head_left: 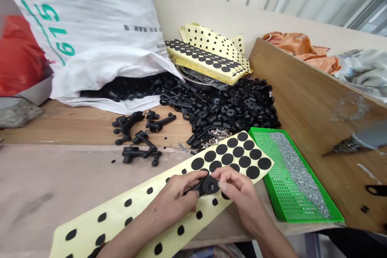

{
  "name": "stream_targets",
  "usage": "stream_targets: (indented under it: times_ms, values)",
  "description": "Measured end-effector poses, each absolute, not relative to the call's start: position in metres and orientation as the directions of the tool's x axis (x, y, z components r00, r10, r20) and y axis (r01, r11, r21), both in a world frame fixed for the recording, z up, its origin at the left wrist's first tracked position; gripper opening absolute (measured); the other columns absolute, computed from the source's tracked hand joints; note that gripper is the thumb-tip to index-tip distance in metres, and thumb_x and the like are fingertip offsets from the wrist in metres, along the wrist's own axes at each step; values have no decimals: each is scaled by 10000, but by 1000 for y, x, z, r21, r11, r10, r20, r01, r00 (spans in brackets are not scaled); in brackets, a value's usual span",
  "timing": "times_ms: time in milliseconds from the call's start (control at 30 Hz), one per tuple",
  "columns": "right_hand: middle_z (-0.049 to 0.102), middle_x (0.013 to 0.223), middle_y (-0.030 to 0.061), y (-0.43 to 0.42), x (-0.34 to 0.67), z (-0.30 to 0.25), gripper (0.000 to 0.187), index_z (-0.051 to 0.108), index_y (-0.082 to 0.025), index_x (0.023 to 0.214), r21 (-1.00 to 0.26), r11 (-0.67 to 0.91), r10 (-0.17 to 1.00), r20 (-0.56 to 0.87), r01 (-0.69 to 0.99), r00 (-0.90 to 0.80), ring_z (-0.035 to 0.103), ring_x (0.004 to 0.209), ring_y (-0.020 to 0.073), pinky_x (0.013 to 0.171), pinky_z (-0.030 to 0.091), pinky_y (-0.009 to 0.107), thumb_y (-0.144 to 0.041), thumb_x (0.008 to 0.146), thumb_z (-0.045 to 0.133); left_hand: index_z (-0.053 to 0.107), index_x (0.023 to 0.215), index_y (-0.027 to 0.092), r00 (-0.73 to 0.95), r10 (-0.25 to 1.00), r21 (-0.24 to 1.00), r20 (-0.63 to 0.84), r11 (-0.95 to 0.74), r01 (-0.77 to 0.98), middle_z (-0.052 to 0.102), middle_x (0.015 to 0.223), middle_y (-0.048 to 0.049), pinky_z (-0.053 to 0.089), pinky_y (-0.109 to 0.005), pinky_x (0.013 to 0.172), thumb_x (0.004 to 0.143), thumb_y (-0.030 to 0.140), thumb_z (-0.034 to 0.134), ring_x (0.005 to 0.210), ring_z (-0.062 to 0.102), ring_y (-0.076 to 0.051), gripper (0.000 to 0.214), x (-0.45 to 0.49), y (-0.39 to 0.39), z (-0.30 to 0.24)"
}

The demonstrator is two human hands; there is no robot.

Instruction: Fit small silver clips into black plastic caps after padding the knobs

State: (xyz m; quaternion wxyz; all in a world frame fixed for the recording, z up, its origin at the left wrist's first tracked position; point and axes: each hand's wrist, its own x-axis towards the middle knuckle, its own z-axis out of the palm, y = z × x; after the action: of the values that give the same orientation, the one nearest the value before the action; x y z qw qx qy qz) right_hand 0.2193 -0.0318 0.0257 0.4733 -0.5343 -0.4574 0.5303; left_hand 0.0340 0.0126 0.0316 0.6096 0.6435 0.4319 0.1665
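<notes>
Both hands meet over a long yellow backing sheet [121,209] that carries round black stickers [238,153] at its far end. My left hand [178,197] is closed around the arm of a small black plastic part [208,185]. My right hand [236,187] pinches the round head of the same part from the right, fingers bent and pressed on it. The part is held just above the sheet, near the remaining stickers.
A pile of black plastic parts [229,105] spills from a white sack [90,32] at the back. Loose black arms [136,137] lie left of centre. More sticker sheets [208,54] sit behind. A green tray [284,193] with small metal pieces stands right, beside a raised wooden board [317,100].
</notes>
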Motion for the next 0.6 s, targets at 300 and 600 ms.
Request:
stream_targets:
  times_ms: [300, 600]
  values:
    - [615, 931, 54, -30, 220, 24, 140, 543, -191, 644, -993, -112, 994, -112, 49, -2, 567, 883, 193, 747, 445, 278, -253, 767, 570, 570, 1217, 152, 594, 737, 918, -322, 91, 385, 598, 678, 17, 400, -215, 553, 752, 190, 443, 581, 546, -131, 483, 36, 14, 45]
    - [603, 946, 56, -32, 219, 22, 122, 556, -190, 661, -991, -131, 991, -132, 14, -12, 564, 901, 187, 748, 435, 257, -252, 761, 588, 560, 1220, 147, 578, 752, 927, -315, 114, 357, 622, 744, -10, 432, -235, 568, 818, 314, 465, 573, 548, -131, 446, 34, 11, 31]
